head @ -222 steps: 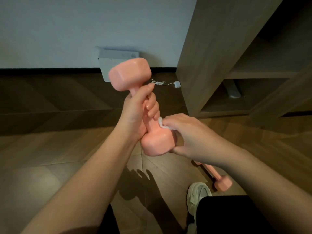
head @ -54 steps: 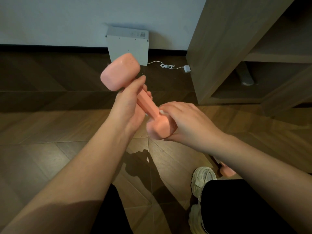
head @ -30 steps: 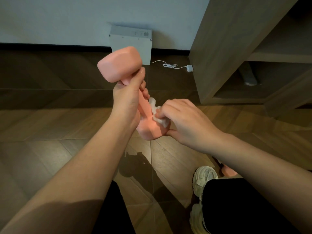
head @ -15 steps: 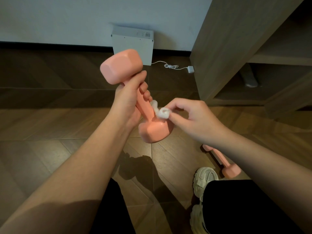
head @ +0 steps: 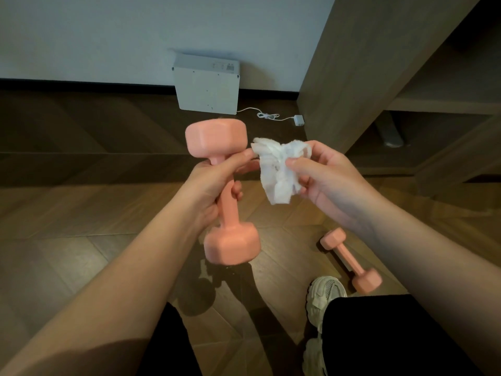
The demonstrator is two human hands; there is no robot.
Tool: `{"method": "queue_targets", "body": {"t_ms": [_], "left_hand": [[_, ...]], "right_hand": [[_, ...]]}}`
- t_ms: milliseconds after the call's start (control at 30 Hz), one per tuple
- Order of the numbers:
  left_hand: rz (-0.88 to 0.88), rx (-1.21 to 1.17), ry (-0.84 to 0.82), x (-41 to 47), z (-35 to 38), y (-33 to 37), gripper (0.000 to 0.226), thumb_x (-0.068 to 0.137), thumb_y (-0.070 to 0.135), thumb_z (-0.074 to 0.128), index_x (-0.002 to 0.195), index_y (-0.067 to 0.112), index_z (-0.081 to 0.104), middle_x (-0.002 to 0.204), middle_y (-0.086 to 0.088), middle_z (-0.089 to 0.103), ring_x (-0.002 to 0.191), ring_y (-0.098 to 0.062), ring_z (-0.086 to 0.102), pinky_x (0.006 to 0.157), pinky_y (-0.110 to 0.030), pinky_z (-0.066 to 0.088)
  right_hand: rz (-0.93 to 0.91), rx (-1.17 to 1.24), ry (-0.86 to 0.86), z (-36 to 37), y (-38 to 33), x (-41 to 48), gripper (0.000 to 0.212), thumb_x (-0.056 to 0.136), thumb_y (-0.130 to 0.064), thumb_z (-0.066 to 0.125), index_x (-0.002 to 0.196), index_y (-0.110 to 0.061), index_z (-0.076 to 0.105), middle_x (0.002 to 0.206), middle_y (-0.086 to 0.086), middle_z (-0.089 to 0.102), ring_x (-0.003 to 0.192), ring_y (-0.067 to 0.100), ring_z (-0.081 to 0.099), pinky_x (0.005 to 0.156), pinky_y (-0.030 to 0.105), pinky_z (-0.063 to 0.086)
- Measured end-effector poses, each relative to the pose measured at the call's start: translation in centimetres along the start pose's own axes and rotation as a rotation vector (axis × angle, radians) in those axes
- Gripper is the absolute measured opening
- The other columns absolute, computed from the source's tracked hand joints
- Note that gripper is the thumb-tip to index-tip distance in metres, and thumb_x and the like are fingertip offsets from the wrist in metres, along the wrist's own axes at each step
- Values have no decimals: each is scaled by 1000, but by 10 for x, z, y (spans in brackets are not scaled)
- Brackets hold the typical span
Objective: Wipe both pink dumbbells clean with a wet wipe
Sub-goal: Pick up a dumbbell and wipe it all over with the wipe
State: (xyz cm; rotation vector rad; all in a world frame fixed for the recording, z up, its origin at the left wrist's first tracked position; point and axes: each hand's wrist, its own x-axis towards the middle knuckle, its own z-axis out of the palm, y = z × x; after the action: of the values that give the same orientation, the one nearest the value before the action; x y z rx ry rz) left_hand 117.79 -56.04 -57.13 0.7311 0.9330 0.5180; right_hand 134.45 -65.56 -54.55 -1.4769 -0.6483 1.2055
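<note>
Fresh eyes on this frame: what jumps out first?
At centre, the left hand grips the handle of a pink hex-ended dumbbell, held roughly upright. Just to its right, the right hand pinches a crumpled white wet wipe, held off the dumbbell. At lower right, a second pink dumbbell lies on the wooden floor beside a pale sneaker.

- first pink dumbbell (head: 227,213) standing nearly upright in air, left hand (head: 211,183) gripping its handle, hexagonal heads showing above and below hand
- second pink dumbbell (head: 349,260) lying slantwise on wooden floor (head: 81,240), nothing touching it
- white wet wipe (head: 276,169) hanging crumpled just beside upper head, right hand (head: 328,180) pinching it, left thumb touching its corner
</note>
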Motion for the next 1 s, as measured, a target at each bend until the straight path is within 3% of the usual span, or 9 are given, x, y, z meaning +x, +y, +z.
{"method": "queue_targets", "body": {"t_ms": [167, 300, 400, 500, 700, 867, 1000], "left_hand": [[-32, 38, -47, 0, 7, -2, 30, 77, 21, 79, 104, 15, 67, 81, -6, 76, 45, -6, 52, 45, -21, 49], [-15, 106, -27, 2, 11, -3, 24, 78, 6, 77, 100, 10, 69, 75, -7, 71, 44, -7, 51, 44, -21, 47], [-16, 76, -42, 2, 9, 0, 20, 81, 5, 72, 100, 10, 68, 77, -9, 72, 44, -7, 50, 44, -21, 47], [-19, 36, -18, 4, 3, 3, 15, 83, 5, 69, 97, 10, 68, 70, -5, 69, 45, -7, 51, 44, -21, 47], [20, -36, 73, 9, -10, 11, 19, 85, 8, 66, 103, 12, 61, 59, 1, 61, 45, -7, 50, 45, -22, 46], [29, -40, 77, 14, -15, 13, 19, 83, 8, 67, 101, 12, 62, 58, 2, 61, 44, -7, 50, 44, -22, 46], [22, 7, 44, 15, -11, 7, 18, 81, 6, 66, 99, 9, 63, 57, 0, 58, 43, -8, 49, 42, -22, 45]], "right_hand": [[-69, -228, 78, 4, 2, 2, 17, 86, -10, 71, 96, -6, 59, 100, 14, 68, 80, 20, 72, 72, 33, 59], [-64, -253, 111, 0, 3, 1, 17, 83, -11, 74, 94, -7, 60, 97, 15, 68, 89, 28, 71, 76, 37, 59], [-3, -50, 93, -8, 0, 1, 12, 84, -8, 72, 92, -11, 63, 91, 3, 73, 89, 21, 73, 69, 29, 59], [39, 112, 87, -18, -7, 1, 18, 85, -9, 70, 102, -13, 65, 104, 4, 74, 96, 19, 72, 75, 30, 60], [66, 444, 133, -27, -14, 4, 20, 94, -7, 58, 111, -17, 60, 104, 4, 75, 100, 21, 71, 77, 37, 60], [116, 495, 88, -21, -10, 3, 18, 101, -12, 45, 116, -17, 54, 117, 11, 71, 104, 27, 70, 73, 39, 61], [206, 598, 50, -18, -10, 4, 27, 104, -22, 41, 129, -15, 51, 123, 13, 68, 107, 29, 69, 78, 41, 61]]}}
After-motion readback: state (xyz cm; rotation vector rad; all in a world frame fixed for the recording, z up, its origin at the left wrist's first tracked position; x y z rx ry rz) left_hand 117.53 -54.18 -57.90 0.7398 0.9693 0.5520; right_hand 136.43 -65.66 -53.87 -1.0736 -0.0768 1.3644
